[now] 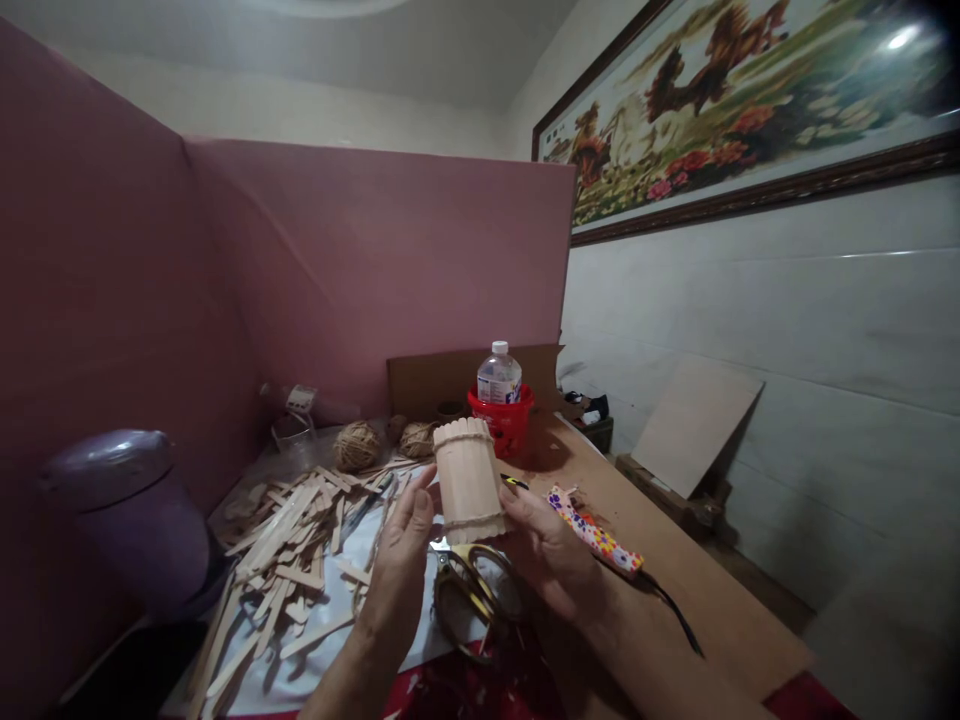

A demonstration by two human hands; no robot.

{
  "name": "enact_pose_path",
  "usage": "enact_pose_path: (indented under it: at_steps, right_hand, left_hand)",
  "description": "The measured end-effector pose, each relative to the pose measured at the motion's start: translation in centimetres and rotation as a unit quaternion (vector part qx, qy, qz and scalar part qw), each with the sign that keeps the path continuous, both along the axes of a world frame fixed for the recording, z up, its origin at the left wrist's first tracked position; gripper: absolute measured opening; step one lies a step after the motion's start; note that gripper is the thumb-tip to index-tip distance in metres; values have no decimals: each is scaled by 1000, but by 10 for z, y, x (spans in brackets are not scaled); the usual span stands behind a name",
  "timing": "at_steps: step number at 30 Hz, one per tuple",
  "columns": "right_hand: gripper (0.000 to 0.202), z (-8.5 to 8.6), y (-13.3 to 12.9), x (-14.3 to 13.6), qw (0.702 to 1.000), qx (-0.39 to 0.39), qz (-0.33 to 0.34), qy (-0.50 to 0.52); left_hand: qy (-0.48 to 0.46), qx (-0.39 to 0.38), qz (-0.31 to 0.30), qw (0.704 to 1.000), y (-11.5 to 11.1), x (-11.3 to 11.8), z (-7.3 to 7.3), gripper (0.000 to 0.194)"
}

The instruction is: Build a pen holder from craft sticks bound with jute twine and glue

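Observation:
A small cylinder of pale craft sticks, bound with twine near its top and bottom, is held up over the table, slightly tilted. My right hand grips its lower right side, with the thumb at the edge and the other fingers mostly hidden. Beside its left edge is my left hand, fingers stretched upward; whether they touch the cylinder is hard to tell. Gold-handled scissors lie just below it. Behind the right hand shows part of a yellow and black tool.
Loose craft sticks are heaped at left, near twine balls. A red bucket holds a plastic bottle. A flower-patterned tool with a black cord lies right. A lidded purple bin stands far left.

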State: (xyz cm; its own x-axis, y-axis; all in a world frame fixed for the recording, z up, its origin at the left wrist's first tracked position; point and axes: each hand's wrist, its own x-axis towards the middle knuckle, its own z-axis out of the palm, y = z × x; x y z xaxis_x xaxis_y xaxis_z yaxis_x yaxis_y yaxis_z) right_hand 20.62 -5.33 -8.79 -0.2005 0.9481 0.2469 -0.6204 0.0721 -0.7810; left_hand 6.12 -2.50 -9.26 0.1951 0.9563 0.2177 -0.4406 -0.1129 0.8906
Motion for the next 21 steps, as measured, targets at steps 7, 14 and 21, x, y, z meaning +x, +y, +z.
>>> enact_pose_path:
  at_steps: [7,14,21]
  right_hand:
    - [30,-8,-3,3,999,-15,35,39]
    - [43,-16,0,-4,1000,-3,-12,-26]
    - [59,-24,7,-7,980,78,-109,-151]
  left_hand:
    - [-65,41,-117,990,5,5,-6,78]
    - [-13,37,-85,996,-1,1,1,83]
    - [41,80,4,996,-2,2,-2,73]
